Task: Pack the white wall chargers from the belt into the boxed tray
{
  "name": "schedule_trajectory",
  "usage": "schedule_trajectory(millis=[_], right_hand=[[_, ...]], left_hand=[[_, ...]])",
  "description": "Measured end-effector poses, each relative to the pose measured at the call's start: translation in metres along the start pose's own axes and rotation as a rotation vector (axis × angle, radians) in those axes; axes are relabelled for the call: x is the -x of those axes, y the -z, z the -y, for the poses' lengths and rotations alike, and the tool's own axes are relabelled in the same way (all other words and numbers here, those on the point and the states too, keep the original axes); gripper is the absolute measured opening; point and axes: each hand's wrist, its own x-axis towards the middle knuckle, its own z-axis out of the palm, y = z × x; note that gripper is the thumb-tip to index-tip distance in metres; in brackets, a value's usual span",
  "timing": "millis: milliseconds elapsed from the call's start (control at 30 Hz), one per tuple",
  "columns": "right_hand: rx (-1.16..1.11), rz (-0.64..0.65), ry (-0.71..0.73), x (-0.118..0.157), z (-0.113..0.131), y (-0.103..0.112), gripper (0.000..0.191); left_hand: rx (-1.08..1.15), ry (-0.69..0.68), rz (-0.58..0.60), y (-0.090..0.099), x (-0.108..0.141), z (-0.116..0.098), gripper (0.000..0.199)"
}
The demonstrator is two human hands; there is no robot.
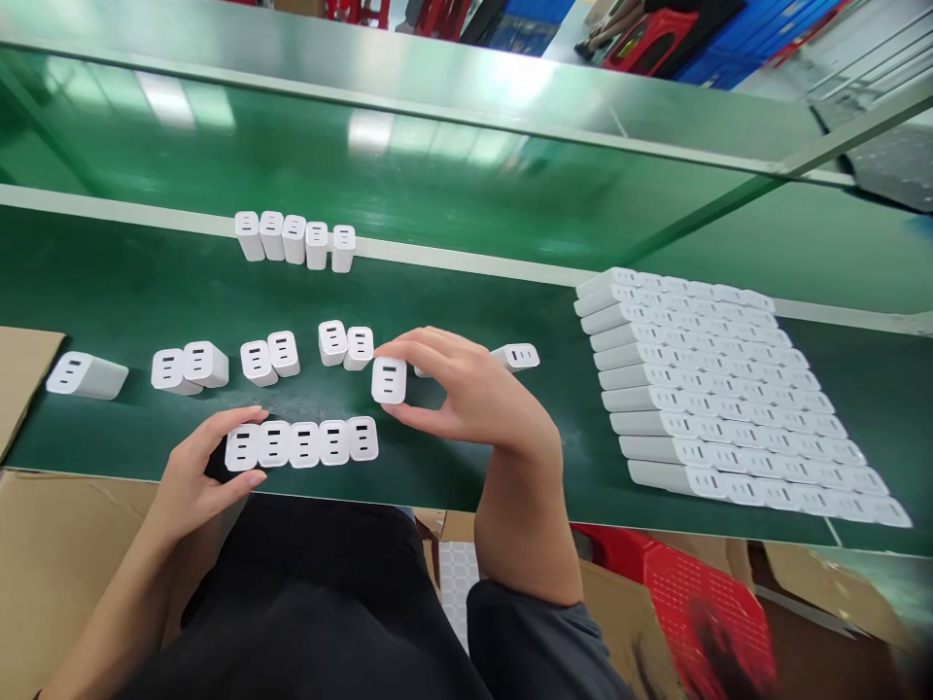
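Smooth green bench (437, 481): right hand (463, 389) pinches one rounded white block (389, 380); left hand (195, 476) clasps a five-block row (304, 444) at one end.

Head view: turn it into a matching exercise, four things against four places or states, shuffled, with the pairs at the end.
Things
1. Left hand
2. Right hand
3. Large block array
4. Red perforated plastic

Places or states
A. On the right-hand part of the green bench top
B. Thumb and fingers around a single white block
C. Lower than the bench top, beyond its near edge
D. At the left end of the front row of five blocks

Pairs: 1-D, 2-B, 3-A, 4-C
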Motion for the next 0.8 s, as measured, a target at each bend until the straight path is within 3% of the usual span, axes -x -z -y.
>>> schedule_trajectory(millis=[133,233,400,800], right_hand=[[-0.122,0.390,-0.108,0.004,0.003,0.004,0.031],[-0.185,0.547,-0.180,0.004,0.004,0.002,0.033],[-0.224,0.607,-0.171,0.003,0.004,-0.005,0.044],[-0.204,0.605,-0.144,0.004,0.004,-0.006,0.056]], left_hand=[[-0.001,0.006,0.006,0.000,0.001,0.001,0.047],[0.008,0.019,0.008,0.001,0.002,0.001,0.048],[0.014,0.012,0.001,0.001,0.000,-0.002,0.048],[-0.027,0.005,0.015,0.002,-0.002,-0.003,0.051]])
